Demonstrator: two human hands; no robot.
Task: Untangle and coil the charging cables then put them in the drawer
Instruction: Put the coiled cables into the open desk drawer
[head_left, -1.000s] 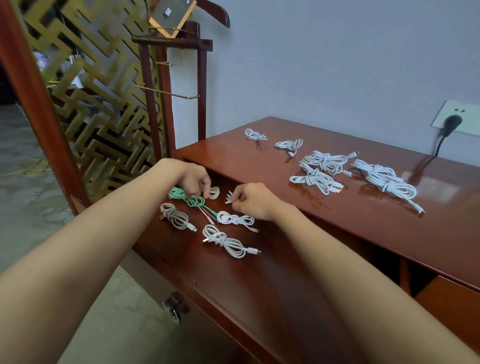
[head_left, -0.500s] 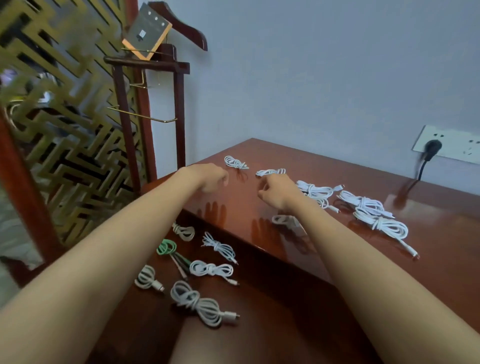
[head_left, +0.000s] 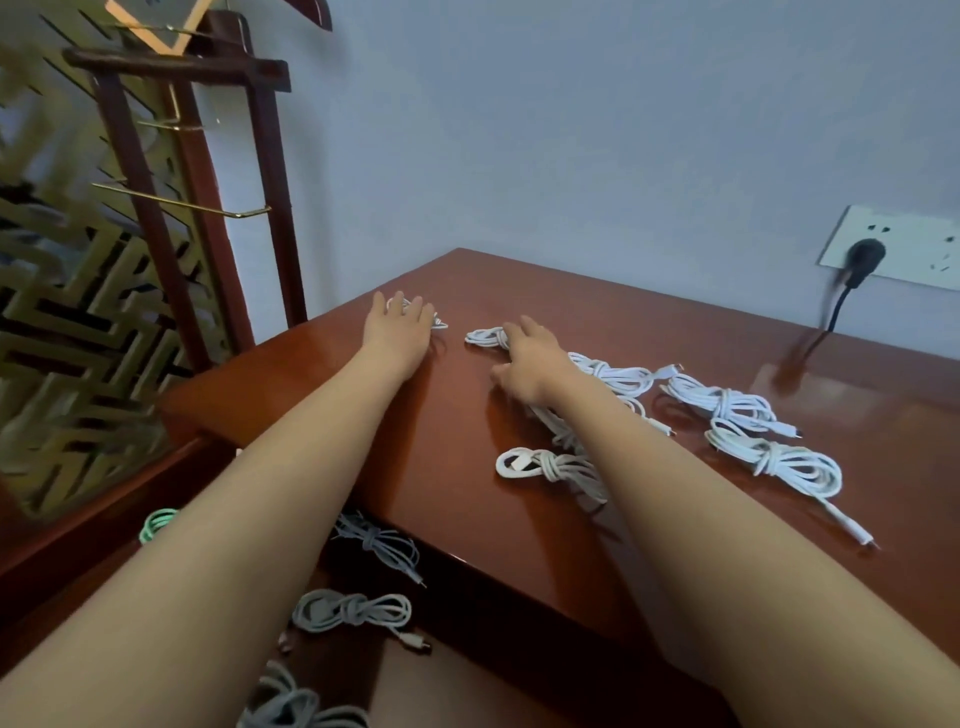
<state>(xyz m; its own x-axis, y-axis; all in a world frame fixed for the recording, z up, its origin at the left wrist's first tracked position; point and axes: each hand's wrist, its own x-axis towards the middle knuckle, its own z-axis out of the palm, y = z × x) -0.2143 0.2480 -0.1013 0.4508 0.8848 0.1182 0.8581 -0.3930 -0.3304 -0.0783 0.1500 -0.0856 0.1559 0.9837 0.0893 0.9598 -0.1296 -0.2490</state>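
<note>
Several white cables, coiled and knotted, lie on the red-brown desk top (head_left: 457, 441). My left hand (head_left: 399, 326) reaches to the far left with straight fingers laid over a small coiled cable (head_left: 439, 323). My right hand (head_left: 525, 364) touches another small coil (head_left: 484, 336) with its fingertips. More coils lie to the right: one (head_left: 550, 466) beside my right forearm, two others (head_left: 727, 405) (head_left: 779, 462) further right. Below the desk edge the open drawer (head_left: 467, 691) holds coiled white cables (head_left: 353, 613) (head_left: 382, 540) and a green cable (head_left: 158, 522).
A black plug (head_left: 862, 260) sits in the white wall socket at the right, and its cord drops behind the desk. A wooden valet stand (head_left: 192, 218) and a gold lattice screen (head_left: 72, 322) stand at the left, close to the desk's corner.
Both hands left the drawer, rose over the desk top and reached to the two small far coils. The view lifted from the drawer to the desk top.
</note>
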